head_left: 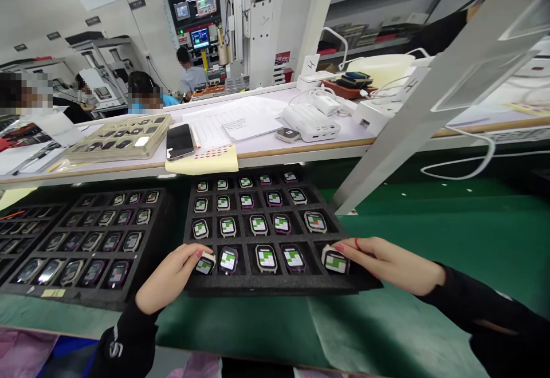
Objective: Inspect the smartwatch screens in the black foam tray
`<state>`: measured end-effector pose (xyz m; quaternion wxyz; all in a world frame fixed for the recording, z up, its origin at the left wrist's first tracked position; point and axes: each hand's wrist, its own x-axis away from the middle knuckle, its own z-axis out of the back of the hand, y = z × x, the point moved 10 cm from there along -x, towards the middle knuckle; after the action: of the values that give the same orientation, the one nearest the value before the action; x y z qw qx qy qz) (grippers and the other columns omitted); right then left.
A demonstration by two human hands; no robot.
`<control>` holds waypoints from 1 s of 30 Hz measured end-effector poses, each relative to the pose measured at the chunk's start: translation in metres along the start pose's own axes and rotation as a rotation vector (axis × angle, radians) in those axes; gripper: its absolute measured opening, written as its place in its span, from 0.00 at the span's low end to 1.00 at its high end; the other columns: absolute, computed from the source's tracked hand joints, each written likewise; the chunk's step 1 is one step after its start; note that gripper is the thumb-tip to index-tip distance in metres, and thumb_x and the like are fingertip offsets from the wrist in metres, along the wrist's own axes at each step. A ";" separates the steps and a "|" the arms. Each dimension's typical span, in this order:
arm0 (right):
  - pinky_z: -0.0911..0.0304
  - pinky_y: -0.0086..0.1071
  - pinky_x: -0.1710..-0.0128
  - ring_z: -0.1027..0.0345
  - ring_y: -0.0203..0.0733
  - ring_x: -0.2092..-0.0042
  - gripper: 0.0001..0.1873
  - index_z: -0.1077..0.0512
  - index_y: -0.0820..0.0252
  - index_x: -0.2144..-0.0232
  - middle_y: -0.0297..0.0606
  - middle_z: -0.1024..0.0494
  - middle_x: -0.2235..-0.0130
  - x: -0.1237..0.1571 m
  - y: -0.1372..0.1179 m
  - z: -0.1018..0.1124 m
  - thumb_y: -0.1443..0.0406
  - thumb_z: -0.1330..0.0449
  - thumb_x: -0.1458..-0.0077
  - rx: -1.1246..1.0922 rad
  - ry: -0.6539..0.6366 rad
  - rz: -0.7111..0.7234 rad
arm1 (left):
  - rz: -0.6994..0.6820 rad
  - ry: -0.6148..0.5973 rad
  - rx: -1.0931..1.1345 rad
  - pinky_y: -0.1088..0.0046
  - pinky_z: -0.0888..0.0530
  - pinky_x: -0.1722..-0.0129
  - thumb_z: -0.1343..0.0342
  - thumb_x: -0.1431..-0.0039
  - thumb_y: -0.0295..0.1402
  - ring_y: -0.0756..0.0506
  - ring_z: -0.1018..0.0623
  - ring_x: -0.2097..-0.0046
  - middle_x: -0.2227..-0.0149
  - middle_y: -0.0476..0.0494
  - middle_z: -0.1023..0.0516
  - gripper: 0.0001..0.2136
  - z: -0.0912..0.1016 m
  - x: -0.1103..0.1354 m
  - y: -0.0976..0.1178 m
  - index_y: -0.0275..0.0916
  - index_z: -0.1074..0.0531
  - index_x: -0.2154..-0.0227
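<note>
A black foam tray [223,285] lies on the green belt in front of me, its pockets filled with several smartwatch bodies with lit green-and-white screens. My left hand [174,275] pinches the watch [205,264] in the near-left pocket. My right hand [384,263] grips the watch [335,261] in the near-right pocket, fingers curled over its edge. Three lit watches sit between them, the middle one [266,257] white-cased.
A second black tray [154,240] of dark-screened watches lies to the left, with a third at the far left. Behind, a white shelf [301,148] carries a phone [179,141], papers, a beige tray [118,136], chargers and cables. A slanted metal post [412,114] rises at right. People sit beyond.
</note>
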<state>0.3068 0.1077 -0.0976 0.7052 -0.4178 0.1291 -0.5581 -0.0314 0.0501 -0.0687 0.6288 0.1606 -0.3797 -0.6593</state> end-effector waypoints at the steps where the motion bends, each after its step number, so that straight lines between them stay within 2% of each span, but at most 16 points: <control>1: 0.53 0.29 0.83 0.51 0.36 0.80 0.41 0.35 0.59 0.82 0.34 0.42 0.82 0.000 0.003 -0.003 0.27 0.56 0.58 -0.019 -0.030 -0.016 | 0.002 0.020 0.004 0.68 0.38 0.42 0.61 0.34 0.45 0.44 0.31 0.44 0.49 0.51 0.26 0.18 0.001 -0.002 0.000 0.49 0.28 0.53; 3: 0.52 0.29 0.82 0.51 0.35 0.81 0.40 0.37 0.58 0.81 0.32 0.41 0.85 -0.001 0.009 -0.010 0.28 0.55 0.57 -0.062 -0.098 -0.047 | 0.015 0.050 0.028 0.67 0.39 0.41 0.59 0.34 0.45 0.44 0.32 0.42 0.46 0.50 0.27 0.18 0.004 -0.006 -0.001 0.47 0.29 0.51; 7: 0.45 0.28 0.81 0.48 0.33 0.84 0.36 0.39 0.58 0.81 0.33 0.37 0.88 -0.008 0.016 -0.003 0.31 0.49 0.53 -0.163 -0.063 -0.050 | 0.022 0.093 0.111 0.68 0.36 0.43 0.54 0.36 0.44 0.43 0.31 0.43 0.47 0.46 0.27 0.17 0.013 -0.016 -0.002 0.43 0.28 0.52; 8: 0.46 0.26 0.83 0.49 0.32 0.85 0.36 0.39 0.58 0.81 0.33 0.36 0.87 -0.010 0.018 -0.001 0.32 0.47 0.55 -0.210 -0.056 -0.063 | 0.026 0.103 0.147 0.69 0.33 0.48 0.53 0.36 0.44 0.43 0.29 0.47 0.50 0.44 0.26 0.17 0.016 -0.019 -0.003 0.42 0.27 0.53; 10: 0.47 0.24 0.87 0.46 0.30 0.86 0.33 0.37 0.59 0.80 0.35 0.31 0.83 -0.014 0.018 0.000 0.35 0.40 0.58 -0.354 -0.057 -0.110 | 0.072 0.085 0.264 0.73 0.28 0.65 0.53 0.37 0.45 0.46 0.25 0.62 0.60 0.42 0.24 0.18 0.017 -0.024 -0.009 0.39 0.27 0.53; 12: 0.40 0.25 0.87 0.33 0.38 0.80 0.27 0.33 0.61 0.76 0.41 0.25 0.76 -0.018 0.010 -0.002 0.43 0.36 0.53 -0.558 -0.067 -0.175 | 0.146 0.022 0.429 0.79 0.39 0.81 0.53 0.37 0.46 0.52 0.31 0.76 0.70 0.45 0.27 0.20 0.010 -0.029 -0.015 0.38 0.30 0.51; 13: 0.34 0.26 0.84 0.28 0.43 0.74 0.22 0.32 0.62 0.73 0.44 0.24 0.72 -0.020 0.004 -0.003 0.49 0.37 0.48 -0.664 -0.063 -0.213 | 0.166 0.000 0.519 0.80 0.46 0.84 0.53 0.37 0.47 0.53 0.35 0.79 0.72 0.46 0.29 0.21 0.008 -0.032 -0.014 0.37 0.31 0.51; 15: 0.28 0.29 0.79 0.24 0.49 0.66 0.12 0.32 0.63 0.69 0.46 0.23 0.66 -0.025 -0.011 -0.003 0.60 0.45 0.38 -0.834 -0.031 -0.290 | 0.134 -0.002 0.690 0.81 0.51 0.85 0.52 0.38 0.46 0.54 0.35 0.80 0.72 0.46 0.31 0.21 0.008 -0.039 -0.002 0.36 0.33 0.50; 17: 0.30 0.28 0.81 0.24 0.47 0.67 0.12 0.33 0.63 0.66 0.46 0.23 0.65 -0.035 -0.038 -0.001 0.65 0.53 0.33 -0.928 -0.016 -0.273 | 0.045 0.033 0.835 0.81 0.47 0.84 0.51 0.37 0.43 0.52 0.31 0.75 0.69 0.44 0.31 0.20 0.013 -0.047 0.021 0.36 0.34 0.49; 19: 0.37 0.24 0.88 0.27 0.42 0.72 0.17 0.33 0.64 0.63 0.47 0.23 0.65 -0.049 -0.071 -0.001 0.64 0.59 0.30 -0.964 -0.058 -0.186 | -0.039 0.062 0.920 0.80 0.39 0.80 0.50 0.37 0.39 0.51 0.27 0.70 0.64 0.42 0.30 0.19 0.019 -0.055 0.049 0.37 0.35 0.47; 21: 0.43 0.22 0.91 0.31 0.38 0.77 0.20 0.33 0.64 0.60 0.48 0.23 0.64 -0.064 -0.099 -0.005 0.61 0.62 0.29 -0.972 -0.113 -0.110 | -0.093 0.086 0.939 0.79 0.36 0.78 0.49 0.38 0.36 0.50 0.26 0.67 0.61 0.41 0.30 0.18 0.021 -0.063 0.074 0.37 0.36 0.46; 23: 0.45 0.21 0.92 0.34 0.36 0.78 0.18 0.34 0.63 0.58 0.47 0.23 0.62 -0.078 -0.121 -0.011 0.59 0.59 0.30 -0.987 -0.145 -0.034 | -0.144 0.108 0.930 0.80 0.35 0.76 0.46 0.41 0.32 0.49 0.25 0.65 0.59 0.41 0.29 0.20 0.020 -0.071 0.092 0.37 0.36 0.46; 25: 0.44 0.21 0.91 0.33 0.36 0.77 0.09 0.33 0.61 0.57 0.43 0.23 0.64 -0.089 -0.135 -0.016 0.63 0.49 0.34 -0.999 -0.141 0.060 | -0.210 0.144 0.899 0.80 0.35 0.76 0.43 0.45 0.30 0.49 0.25 0.65 0.57 0.41 0.28 0.23 0.018 -0.079 0.102 0.38 0.36 0.46; 26: 0.44 0.20 0.91 0.33 0.36 0.76 0.07 0.33 0.61 0.57 0.40 0.24 0.66 -0.095 -0.140 -0.018 0.66 0.45 0.38 -0.998 -0.127 0.109 | -0.241 0.173 0.876 0.80 0.34 0.75 0.42 0.47 0.29 0.50 0.25 0.64 0.56 0.41 0.27 0.24 0.018 -0.082 0.103 0.39 0.37 0.46; 28: 0.42 0.20 0.90 0.33 0.36 0.75 0.13 0.33 0.60 0.56 0.37 0.26 0.68 -0.103 -0.141 -0.025 0.71 0.40 0.45 -0.981 -0.096 0.180 | -0.274 0.237 0.835 0.80 0.34 0.75 0.40 0.49 0.29 0.50 0.25 0.65 0.56 0.41 0.27 0.25 0.016 -0.089 0.097 0.39 0.37 0.47; 30: 0.42 0.19 0.91 0.33 0.35 0.76 0.13 0.33 0.60 0.56 0.37 0.27 0.68 -0.110 -0.133 -0.033 0.70 0.41 0.44 -0.954 -0.078 0.190 | -0.260 0.282 0.823 0.81 0.36 0.77 0.40 0.47 0.33 0.50 0.25 0.66 0.58 0.41 0.27 0.22 0.013 -0.094 0.084 0.39 0.35 0.48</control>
<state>0.1566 0.1876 -0.0518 0.4873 -0.7012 0.3816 -0.3538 0.0340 0.1499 -0.0261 0.4705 0.5315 -0.4974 -0.4987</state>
